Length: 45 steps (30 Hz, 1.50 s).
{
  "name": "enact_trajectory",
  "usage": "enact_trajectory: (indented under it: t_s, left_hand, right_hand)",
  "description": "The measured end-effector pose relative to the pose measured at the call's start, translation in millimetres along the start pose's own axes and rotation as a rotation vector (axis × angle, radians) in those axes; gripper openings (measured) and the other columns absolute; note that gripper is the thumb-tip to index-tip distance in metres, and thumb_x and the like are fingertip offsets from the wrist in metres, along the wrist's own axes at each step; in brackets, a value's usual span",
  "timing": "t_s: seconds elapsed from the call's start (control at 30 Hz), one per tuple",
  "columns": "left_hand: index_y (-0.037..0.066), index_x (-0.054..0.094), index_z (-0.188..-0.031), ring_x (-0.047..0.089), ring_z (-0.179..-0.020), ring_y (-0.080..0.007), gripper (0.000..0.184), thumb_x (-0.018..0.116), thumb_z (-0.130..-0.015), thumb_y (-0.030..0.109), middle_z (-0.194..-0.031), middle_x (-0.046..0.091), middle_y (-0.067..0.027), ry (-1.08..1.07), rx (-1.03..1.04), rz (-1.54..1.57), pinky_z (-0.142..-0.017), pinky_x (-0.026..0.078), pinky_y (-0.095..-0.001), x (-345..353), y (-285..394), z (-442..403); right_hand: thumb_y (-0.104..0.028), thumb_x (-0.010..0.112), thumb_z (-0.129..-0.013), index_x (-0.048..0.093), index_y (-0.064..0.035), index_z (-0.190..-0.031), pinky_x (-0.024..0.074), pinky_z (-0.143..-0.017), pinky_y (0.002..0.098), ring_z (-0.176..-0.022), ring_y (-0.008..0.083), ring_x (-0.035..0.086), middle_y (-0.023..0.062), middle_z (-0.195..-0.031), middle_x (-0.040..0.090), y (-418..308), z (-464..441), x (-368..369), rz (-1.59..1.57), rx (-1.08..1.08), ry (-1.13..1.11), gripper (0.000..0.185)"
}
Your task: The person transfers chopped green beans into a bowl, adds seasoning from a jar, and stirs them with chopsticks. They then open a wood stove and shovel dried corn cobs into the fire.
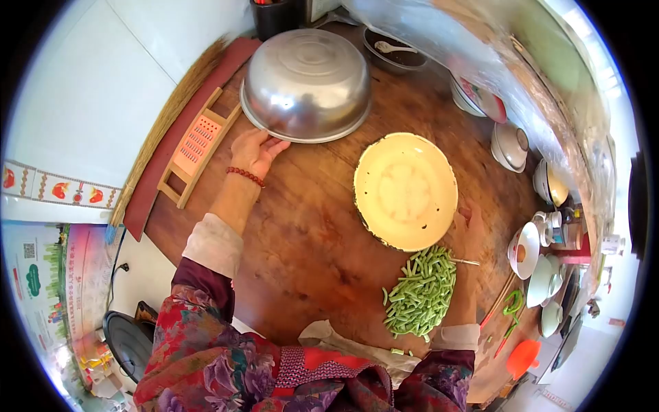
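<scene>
An upside-down metal basin (309, 82) rests on the wooden table (288, 233) at the upper left. My left hand (256, 152) is at its near rim, fingers together against or under the edge. A yellow enamel basin (406, 192) with a chipped dark rim lies to the right, its empty inside facing up. My right hand (469, 220) is beside the right edge of this basin, its fingers partly hidden and blurred, so its grip is unclear. Below the yellow basin a heap of cut green beans (421, 292) lies on the wood, left of my right forearm.
A wooden grater (194, 146) and a straw broom (161, 127) are at the left. Bowls, among them a white one (524, 250), line the right side, with an orange-red item (523, 359) nearer me. A dark bowl with a white spoon (395, 47) stands at the back.
</scene>
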State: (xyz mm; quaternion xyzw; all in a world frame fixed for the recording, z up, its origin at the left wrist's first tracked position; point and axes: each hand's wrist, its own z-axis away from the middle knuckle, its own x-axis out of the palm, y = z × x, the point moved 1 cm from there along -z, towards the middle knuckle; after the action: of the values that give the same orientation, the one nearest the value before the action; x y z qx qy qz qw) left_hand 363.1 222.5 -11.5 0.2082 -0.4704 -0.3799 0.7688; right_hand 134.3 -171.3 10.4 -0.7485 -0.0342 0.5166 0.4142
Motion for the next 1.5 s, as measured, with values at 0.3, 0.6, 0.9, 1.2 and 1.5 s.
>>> enact_trajectory:
  t_s: [0.3,0.6,0.9,1.2,1.5]
  left_hand:
    - [-0.001,0.056,-0.104,0.056,-0.086,-0.0209,0.018,0.056,-0.086,0.005,-0.095,0.058,-0.0096,0.062,0.200,-0.147,-0.082,0.050,-0.0393,-19.7,-11.7,10.8]
    - [-0.001,0.049,-0.121,0.059,-0.090,-0.0156,0.032,0.054,-0.089,0.003,-0.110,0.056,-0.0100,-0.481,0.056,-0.742,-0.075,0.051,-0.0264,26.7,-127.8,175.5]
    - [0.002,0.028,-0.139,0.045,-0.111,-0.0382,0.099,0.084,-0.058,0.017,-0.136,0.035,-0.0224,-1.169,0.725,-1.661,-0.095,0.039,-0.0438,60.8,-177.4,249.2]
    - [0.013,0.019,-0.144,0.038,-0.116,-0.0463,0.105,0.075,-0.057,-0.004,-0.131,0.029,-0.0252,-1.159,0.571,-1.794,-0.085,0.050,-0.0471,114.2,-227.9,272.8]
    - [0.008,0.036,-0.134,0.035,-0.120,-0.0435,0.076,0.061,-0.063,-0.004,-0.128,0.028,-0.0229,-1.066,0.354,-1.318,-0.101,0.035,-0.0393,119.9,-261.6,274.6]
  right_hand:
    - [-0.018,0.058,-0.088,0.056,-0.0003,-0.116,0.0474,-0.083,0.0372,-0.094,0.0277,0.061,0.0179,-0.103,0.063,34.8,71.2,-71.4,0.037,0.092,0.049,0.033]
    - [-0.033,0.062,-0.085,0.059,-0.0055,-0.113,0.0452,-0.082,0.0435,-0.098,0.0339,0.056,0.0172,-0.099,0.059,54.4,113.6,-67.4,0.266,0.011,0.082,0.040]
    - [-0.053,0.073,-0.063,0.047,-0.0131,-0.129,0.0440,-0.087,0.0467,-0.106,0.0383,0.052,0.0166,-0.111,0.051,46.1,125.4,-93.5,0.322,-0.084,-0.330,0.080]
    - [-0.005,0.082,-0.046,0.033,-0.0145,-0.136,0.0470,-0.088,0.0440,-0.106,0.0415,0.052,0.0184,-0.117,0.043,33.7,144.4,-83.7,0.178,-0.016,-0.481,0.103]
    - [0.009,0.063,-0.055,0.040,-0.0122,-0.132,0.0485,-0.086,0.0370,-0.111,0.0338,0.051,0.0164,-0.121,0.045,65.7,141.2,-79.3,-0.208,-0.131,-0.362,0.083]
